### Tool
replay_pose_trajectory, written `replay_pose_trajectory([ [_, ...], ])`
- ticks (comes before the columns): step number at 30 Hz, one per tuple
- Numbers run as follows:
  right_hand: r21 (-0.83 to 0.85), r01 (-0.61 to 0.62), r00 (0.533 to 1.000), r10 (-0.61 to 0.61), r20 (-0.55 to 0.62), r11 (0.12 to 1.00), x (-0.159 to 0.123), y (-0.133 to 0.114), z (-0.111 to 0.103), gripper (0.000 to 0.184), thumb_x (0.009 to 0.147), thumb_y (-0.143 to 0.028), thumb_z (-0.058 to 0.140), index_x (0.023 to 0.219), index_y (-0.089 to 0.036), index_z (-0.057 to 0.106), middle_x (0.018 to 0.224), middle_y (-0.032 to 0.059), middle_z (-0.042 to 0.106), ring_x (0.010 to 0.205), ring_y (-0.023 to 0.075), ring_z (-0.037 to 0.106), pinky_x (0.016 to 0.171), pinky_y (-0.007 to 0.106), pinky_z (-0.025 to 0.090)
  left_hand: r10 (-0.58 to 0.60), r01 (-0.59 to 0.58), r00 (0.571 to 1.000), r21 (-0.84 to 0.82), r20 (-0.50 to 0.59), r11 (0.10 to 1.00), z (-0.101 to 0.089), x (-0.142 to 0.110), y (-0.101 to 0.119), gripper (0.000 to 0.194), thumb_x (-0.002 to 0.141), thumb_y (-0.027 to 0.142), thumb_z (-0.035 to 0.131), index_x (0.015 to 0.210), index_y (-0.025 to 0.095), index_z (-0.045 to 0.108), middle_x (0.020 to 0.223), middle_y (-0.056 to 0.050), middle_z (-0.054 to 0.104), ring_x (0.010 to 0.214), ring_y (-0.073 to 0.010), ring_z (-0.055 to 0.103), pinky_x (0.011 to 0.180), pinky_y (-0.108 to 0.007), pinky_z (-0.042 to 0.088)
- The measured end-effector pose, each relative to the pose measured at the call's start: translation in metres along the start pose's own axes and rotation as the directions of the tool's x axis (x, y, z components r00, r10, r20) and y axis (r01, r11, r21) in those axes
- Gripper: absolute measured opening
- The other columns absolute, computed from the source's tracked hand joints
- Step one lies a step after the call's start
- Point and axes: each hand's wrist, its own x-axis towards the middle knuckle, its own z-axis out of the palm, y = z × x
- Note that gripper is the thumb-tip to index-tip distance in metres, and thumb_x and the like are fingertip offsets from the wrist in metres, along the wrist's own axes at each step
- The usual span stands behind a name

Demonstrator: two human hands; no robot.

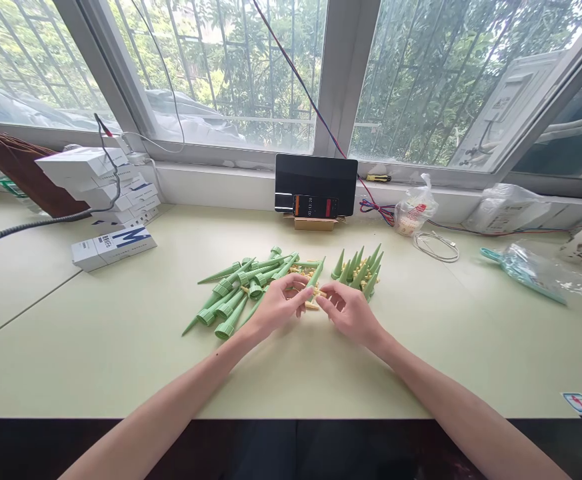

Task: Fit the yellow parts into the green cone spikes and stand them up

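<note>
My left hand [285, 298] is closed around a green plastic watering spike [317, 272], its point tilted up and away from me. My right hand [351, 310] pinches a small yellow valve piece [319, 292] against the spike's near end; the fingers partly hide where the two meet. Left of my hands lies a loose pile of green spikes [231, 303] with ribbed caps. Small yellow pieces [301, 269] are scattered just beyond my left hand. Behind my right hand, a group of green spikes [358, 267] stands upright with yellow parts among them.
White boxes [115, 187] are stacked at the back left, with one box [114, 248] in front. A dark tablet [315, 175] and a phone [315, 207] lean at the back. A white cable [435, 247], plastic bags and a teal-edged tool [525, 277] lie right.
</note>
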Motion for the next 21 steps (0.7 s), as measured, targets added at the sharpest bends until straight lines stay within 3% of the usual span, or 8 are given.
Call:
replay_pose_trajectory([
  [8, -0.094, 0.111, 0.992, -0.115, -0.045, 0.989, 0.0, 0.007, 0.002, 0.021, 0.095, -0.039, 0.054, 0.091, -0.019, 0.06, 0.079, 0.0032, 0.061, 0.062, 0.0148, 0.054, 0.056, 0.026, 0.044, -0.034, 0.034, 0.999, -0.016, 0.014, 0.999, 0.0, -0.002, 0.008, 0.036, 0.083, 0.046, 0.069, 0.1, 0.015, 0.064, 0.08, -0.003, 0.064, 0.057, -0.0108, 0.058, 0.054, -0.025, 0.05],
  [14, -0.097, 0.133, 0.989, -0.139, -0.055, 0.986, -0.001, 0.008, 0.002, 0.02, 0.096, -0.036, 0.052, 0.088, -0.02, 0.059, 0.077, 0.0029, 0.059, 0.062, 0.0152, 0.051, 0.057, 0.027, 0.042, -0.046, 0.049, 0.998, -0.046, 0.052, 0.998, -0.002, -0.002, 0.006, 0.037, 0.082, 0.044, 0.07, 0.105, 0.014, 0.064, 0.103, -0.008, 0.063, 0.061, -0.0099, 0.06, 0.057, -0.027, 0.052],
  [21, -0.102, 0.123, 0.99, -0.128, -0.05, 0.987, -0.001, 0.011, 0.003, 0.027, 0.098, -0.038, 0.048, 0.08, -0.02, 0.058, 0.069, 0.0012, 0.054, 0.06, 0.0148, 0.046, 0.057, 0.027, 0.037, -0.008, 0.009, 0.996, -0.012, 0.09, 1.0, -0.004, -0.002, 0.004, 0.034, 0.086, 0.042, 0.067, 0.107, 0.016, 0.063, 0.103, -0.006, 0.062, 0.061, -0.0089, 0.058, 0.058, -0.026, 0.051],
])
